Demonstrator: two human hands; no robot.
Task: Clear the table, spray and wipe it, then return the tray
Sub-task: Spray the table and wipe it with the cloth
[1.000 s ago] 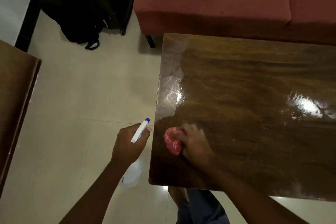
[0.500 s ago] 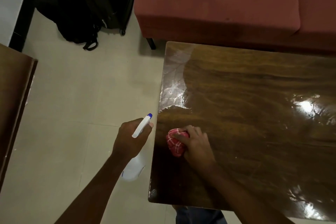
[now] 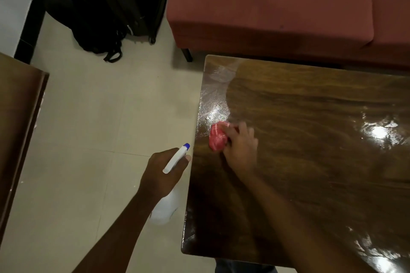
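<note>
Right hand (image 3: 240,150) at centre of frame, on the table (image 3: 321,184) near its left edge; fingers bent over the red cloth (image 3: 217,138), gripping it and pressing it to the tabletop; hand a bit motion-blurred, thumb not visible. Cloth bunched, red with pale lines, sticks out to the left of the fingers; just inside the table's left edge, about midway along it. Left hand (image 3: 160,175) left of the table, over the floor (image 3: 88,122), not touching the table; fingers clenched round the neck of the spray bottle (image 3: 175,159); white head with blue nozzle tip pointing to upper right, toward the table edge; translucent bottle body hangs below the hand, lower centre. Table dark glossy wood, fills the right and lower right; hazy wet-looking film at its upper left corner, above the cloth; bright glare patches at the right edge and lower right. Red sofa (image 3: 277,2) across the top right, just behind the table; black bag (image 3: 104,6) upper left on the floor; brown wooden furniture (image 3: 17,135) at the left edge.
</note>
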